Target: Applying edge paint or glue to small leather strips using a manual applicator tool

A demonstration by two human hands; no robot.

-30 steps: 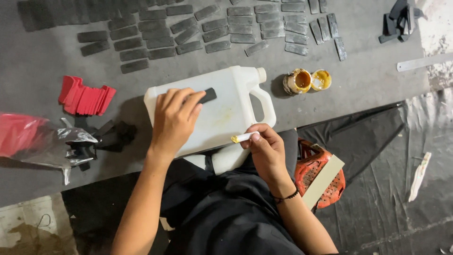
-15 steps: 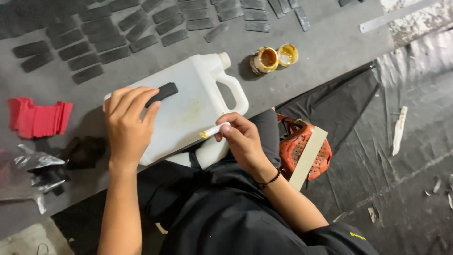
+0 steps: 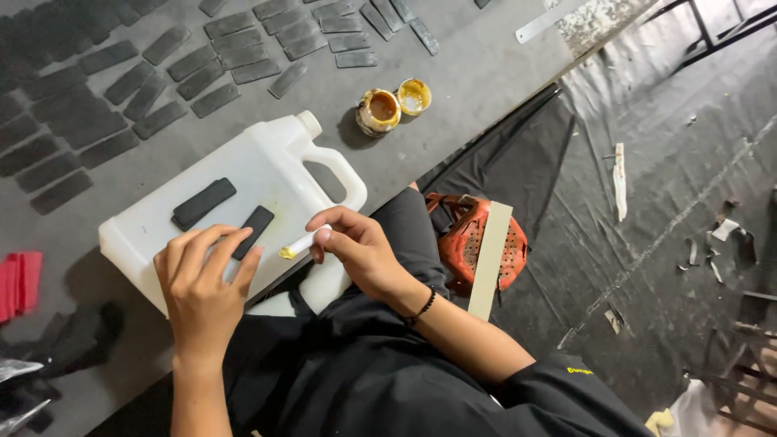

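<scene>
A white plastic jug lies on its side on the grey table. Two black strips rest on it: one further back, one under the fingertips of my left hand. My right hand holds a small white stick with a yellow glue-covered tip, pointed toward the nearer strip.
Several rows of black strips lie across the back of the table. An open glue tin and its lid stand beside the jug's cap. Red pieces lie at the left edge. An orange basket with a flat board sits on the floor.
The camera view has shifted left and down. A second black strip now lies on the jug. My left hand has slid to the nearer strip, and the stick's tip points at it.
</scene>
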